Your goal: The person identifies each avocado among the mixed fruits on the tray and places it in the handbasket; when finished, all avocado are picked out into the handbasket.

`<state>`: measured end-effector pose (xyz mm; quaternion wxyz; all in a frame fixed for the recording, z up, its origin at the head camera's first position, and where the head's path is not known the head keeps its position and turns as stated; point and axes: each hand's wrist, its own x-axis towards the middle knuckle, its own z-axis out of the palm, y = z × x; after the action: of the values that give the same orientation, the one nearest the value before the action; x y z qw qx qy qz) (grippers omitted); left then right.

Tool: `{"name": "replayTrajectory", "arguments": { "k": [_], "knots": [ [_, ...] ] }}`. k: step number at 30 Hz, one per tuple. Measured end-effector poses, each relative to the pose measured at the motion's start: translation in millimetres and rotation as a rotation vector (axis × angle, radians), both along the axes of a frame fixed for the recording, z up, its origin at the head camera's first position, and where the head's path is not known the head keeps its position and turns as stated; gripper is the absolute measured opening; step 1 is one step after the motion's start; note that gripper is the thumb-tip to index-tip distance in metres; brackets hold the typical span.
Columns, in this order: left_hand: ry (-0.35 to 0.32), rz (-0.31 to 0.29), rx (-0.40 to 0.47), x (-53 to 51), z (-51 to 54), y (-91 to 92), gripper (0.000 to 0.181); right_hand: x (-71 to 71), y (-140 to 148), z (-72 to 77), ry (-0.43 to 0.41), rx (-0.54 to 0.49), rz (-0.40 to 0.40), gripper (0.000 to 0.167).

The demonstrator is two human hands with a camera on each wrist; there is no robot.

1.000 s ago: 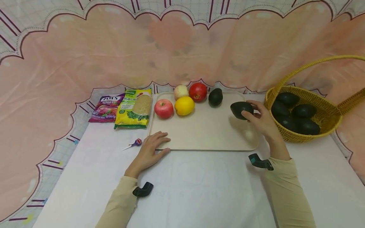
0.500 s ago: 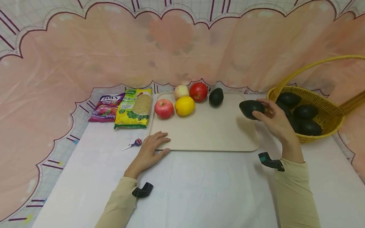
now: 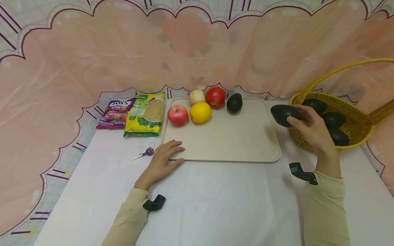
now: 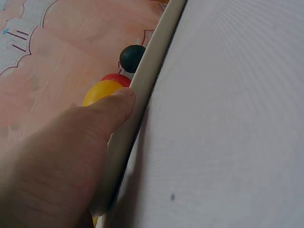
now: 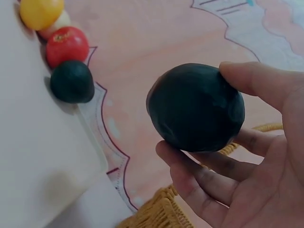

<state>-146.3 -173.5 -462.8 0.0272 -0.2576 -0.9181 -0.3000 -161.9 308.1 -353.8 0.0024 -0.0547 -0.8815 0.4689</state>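
My right hand (image 3: 317, 131) grips a dark green avocado (image 3: 284, 115) between thumb and fingers, held in the air between the tray and the basket. In the right wrist view the held avocado (image 5: 194, 109) shows its rounded end. A yellow wicker basket (image 3: 361, 136) stands just beyond that hand, with several more avocados (image 3: 333, 119) inside, some hidden behind the hand. My left hand (image 3: 161, 162) rests on the front left corner of the beige tray (image 3: 227, 143), fingers spread. In the left wrist view its thumb (image 4: 118, 107) lies on the tray's rim.
On the tray are an apple (image 3: 178, 115), a lemon (image 3: 200, 112), a pomegranate (image 3: 215, 97), a pale round fruit (image 3: 196, 97) and one avocado (image 3: 234, 103). To the left lie a yellow pasta bag (image 3: 144, 116), a purple candy bag (image 3: 115, 114) and a lollipop (image 3: 144, 153).
My right hand has carried the avocado rightward from above the tray's right side to beside the basket. The left hand has stayed in place.
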Motion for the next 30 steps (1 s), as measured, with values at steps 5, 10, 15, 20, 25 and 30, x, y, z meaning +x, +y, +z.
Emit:
{"name": "replayTrajectory", "arguments": {
  "k": [5,10,15,20,25,30],
  "knots": [
    [-0.025,0.001,0.003,-0.4,0.7,1.1,0.038,3.8,9,-1.1,0.031,-0.019,-0.009,0.056],
    [-0.020,0.000,0.000,-0.6,0.8,1.4,0.038,10.9,20,-1.0,0.053,-0.070,-0.028,0.053],
    [-0.014,-0.005,-0.005,-0.9,1.1,1.2,0.038,15.9,31,-1.5,0.058,-0.075,-0.046,0.053],
    [-0.026,-0.001,-0.001,-0.5,0.9,0.3,0.038,17.6,40,-2.5,0.082,-0.135,-0.048,0.053],
    [-0.028,0.002,0.001,-0.1,1.3,-0.1,0.037,23.1,51,-5.8,0.117,-0.294,-0.065,0.052],
    [-0.032,0.002,-0.003,-0.5,0.6,-0.5,0.038,27.6,60,-10.5,0.182,-0.500,-0.072,0.050]
  ]
}}
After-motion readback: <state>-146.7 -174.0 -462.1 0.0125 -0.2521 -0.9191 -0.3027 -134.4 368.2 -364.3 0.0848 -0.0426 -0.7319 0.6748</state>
